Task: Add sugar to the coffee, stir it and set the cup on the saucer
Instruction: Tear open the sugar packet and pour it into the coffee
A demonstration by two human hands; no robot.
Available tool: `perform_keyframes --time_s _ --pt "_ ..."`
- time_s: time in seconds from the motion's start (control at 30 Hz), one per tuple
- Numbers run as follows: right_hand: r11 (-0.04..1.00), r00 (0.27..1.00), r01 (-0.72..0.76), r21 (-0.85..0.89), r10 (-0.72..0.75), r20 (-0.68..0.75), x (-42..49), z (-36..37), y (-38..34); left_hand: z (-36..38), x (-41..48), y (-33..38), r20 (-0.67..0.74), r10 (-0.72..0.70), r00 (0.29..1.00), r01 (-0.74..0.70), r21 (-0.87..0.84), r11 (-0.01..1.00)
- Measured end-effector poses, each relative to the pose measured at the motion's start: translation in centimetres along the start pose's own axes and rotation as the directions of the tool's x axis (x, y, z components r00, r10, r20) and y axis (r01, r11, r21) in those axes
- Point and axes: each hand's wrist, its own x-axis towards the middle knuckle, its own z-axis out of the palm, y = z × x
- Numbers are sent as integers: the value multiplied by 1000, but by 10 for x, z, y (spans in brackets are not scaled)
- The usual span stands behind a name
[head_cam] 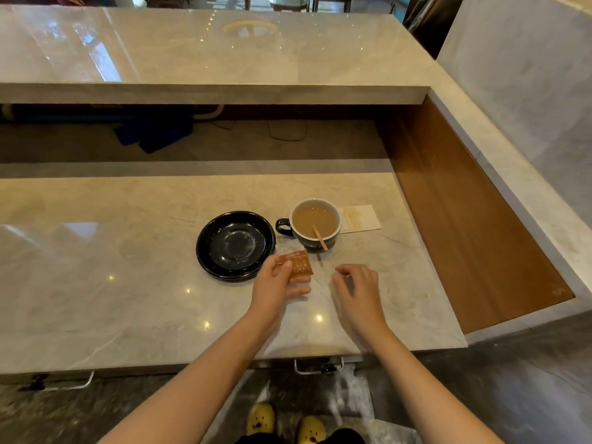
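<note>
Seen from above, two bare forearms reach forward over a pale marble counter. The left hand pinches a small brown sugar packet between thumb and fingers, holding it just above the counter at the near right edge of a black saucer. The packet's top edge looks torn, showing a white strip. The right hand hovers to the right of the packet, holding nothing, palm down, fingers loosely curled with thumb and forefinger tips close together.

Beyond the hands, a dark cup with a white inside stands on the counter just right of the saucer, handle pointing left toward it. It holds light brown coffee, and a wooden stir stick leans in it, its top over the near rim. A white paper napkin lies partly under the cup's right side.

Farther off, a higher marble ledge spans the scene, with a dark gap beneath it. A wood panel lines the right side. Yellow slippers show on the grey floor below.
</note>
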Motion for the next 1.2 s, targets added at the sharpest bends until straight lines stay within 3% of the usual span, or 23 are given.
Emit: perform_keyframes --time_s 0.1,0.23,0.4,0.57,0.7,1.2 --pt "935 991 130 -331 -120 52 9 -8 25 -5 15 18 -25 14 1000 -12 58 998" --pt "845 980 194 -497 -152 126 7 -2 41 -3 29 37 -6 78 997 -76 159 984" --pt "837 980 201 -510 -171 106 7 -3 42 0 45 51 -60 248 967 -198 434 879" --pt "852 980 199 -485 -171 102 7 -3 41 1 53 57 17 344 939 -286 595 751" --pt "865 981 196 -463 -168 102 6 -4 40 3 58 58 50 415 909 -308 750 585" --pt "869 981 196 -454 -179 80 6 -3 43 4 54 59 239 440 866 -363 905 223"
